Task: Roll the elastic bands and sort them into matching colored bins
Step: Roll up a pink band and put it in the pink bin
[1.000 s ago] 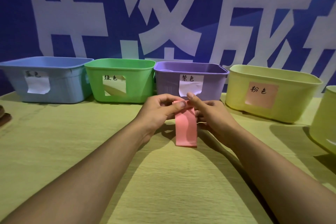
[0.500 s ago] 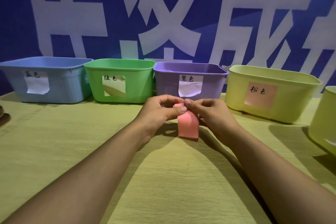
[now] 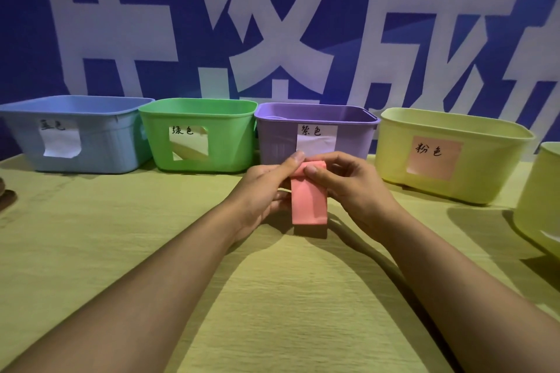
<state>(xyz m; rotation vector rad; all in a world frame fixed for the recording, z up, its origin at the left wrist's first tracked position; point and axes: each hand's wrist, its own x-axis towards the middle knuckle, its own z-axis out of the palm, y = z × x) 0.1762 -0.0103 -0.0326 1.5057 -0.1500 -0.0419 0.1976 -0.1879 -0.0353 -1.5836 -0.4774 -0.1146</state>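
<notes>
**Pink band in both hands, in front of the purple bin**

I'm watching from the head camera, and both hands are meeting at the middle of the table [image 3: 91, 251]; the left hand [image 3: 262, 191] is coming in from the lower left, the right hand [image 3: 354, 191] from the lower right, and both are working on one pink band [image 3: 309, 200]. The left thumb is lying across the band's top left corner with the other fingers curled in behind it; the right thumb is pressing on the top front, with the right fingers arching over the top edge; so both hands are pinching it, neither one spread wide. The top of the band is looking rounded and thicker, like a started roll, though the thumbs are covering part of it and I cannot tell how many turns are in there; the rest is hanging down flat as a short strip, its lower edge near the table top, and whether it is touching I cannot tell.

Behind the hands the bins are standing in a row against a blue banner [image 3: 121, 63] with large white characters; I'm seeing the blue bin [image 3: 100, 148] at far left, the green bin [image 3: 233, 142] beside it, the purple bin [image 3: 278, 142] right behind the band, and a yellow bin [image 3: 491, 166] with a pink label to the right. Another yellow bin [image 3: 539, 200] is being cut off at the right edge. Each of the four full bins is carrying a handwritten paper label on its front; the band is sitting outside all of them, up in the hands.
</notes>
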